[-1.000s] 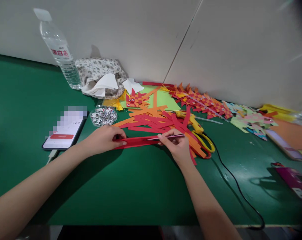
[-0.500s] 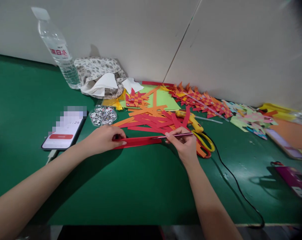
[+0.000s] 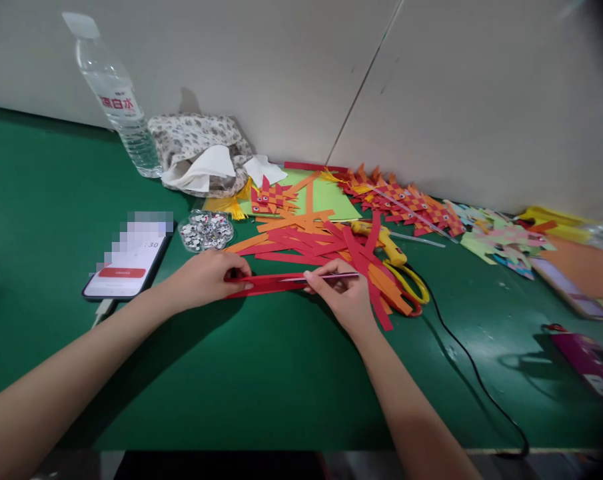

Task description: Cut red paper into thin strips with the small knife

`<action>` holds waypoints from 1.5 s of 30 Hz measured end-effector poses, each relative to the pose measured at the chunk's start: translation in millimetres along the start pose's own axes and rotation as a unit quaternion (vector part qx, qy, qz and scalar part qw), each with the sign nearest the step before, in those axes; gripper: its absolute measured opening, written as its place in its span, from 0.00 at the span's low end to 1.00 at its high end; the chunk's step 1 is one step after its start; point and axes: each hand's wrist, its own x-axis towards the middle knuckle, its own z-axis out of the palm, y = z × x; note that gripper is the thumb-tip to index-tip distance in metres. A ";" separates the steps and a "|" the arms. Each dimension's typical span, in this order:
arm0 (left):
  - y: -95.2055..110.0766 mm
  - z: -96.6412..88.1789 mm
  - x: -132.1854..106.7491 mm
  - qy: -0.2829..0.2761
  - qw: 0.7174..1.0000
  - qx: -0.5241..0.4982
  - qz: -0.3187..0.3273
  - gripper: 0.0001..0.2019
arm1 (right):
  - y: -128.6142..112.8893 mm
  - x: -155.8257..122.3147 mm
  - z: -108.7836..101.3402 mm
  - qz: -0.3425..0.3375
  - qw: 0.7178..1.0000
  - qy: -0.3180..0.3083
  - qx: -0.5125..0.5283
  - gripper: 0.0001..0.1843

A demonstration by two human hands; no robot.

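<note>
On the green table my left hand (image 3: 206,279) pinches the left end of a red paper strip (image 3: 268,285), which looks folded or doubled lengthwise. My right hand (image 3: 344,293) grips what looks like a slim pink craft knife (image 3: 348,275), its thin pale tip pointing left over the strip. The strip's right end is hidden behind my right fingers. Just beyond lies a heap of loose red paper strips (image 3: 301,243) and orange paper strips (image 3: 291,220). A red-and-orange woven paper fish (image 3: 268,199) sits behind the heap.
A yellow glue gun (image 3: 388,243) and yellow-handled scissors (image 3: 418,283) lie right, near a black cable (image 3: 461,347). Left are a phone (image 3: 131,260), a box of googly eyes (image 3: 206,231) and a water bottle (image 3: 116,100). More woven fish (image 3: 406,203) line the wall.
My right hand has slid left along the red strip with the slim knife, uncovering red and orange strips on its right. My left hand keeps its place.
</note>
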 end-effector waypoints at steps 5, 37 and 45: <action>0.2 -0.1 0.4 -0.001 1.000 0.003 0.000 0.12 | -1.2 0.8 0.9 0.006 1.000 -0.001 0.004 0.14; -1.0 1.0 -0.6 0.003 1.000 -0.009 -0.005 0.12 | 9.3 11.2 -29.1 -0.052 0.994 0.091 -0.031 0.15; 0.0 -0.1 -1.7 0.004 1.000 -0.009 -0.007 0.12 | 11.0 10.2 -28.1 -0.089 0.986 0.138 -0.003 0.13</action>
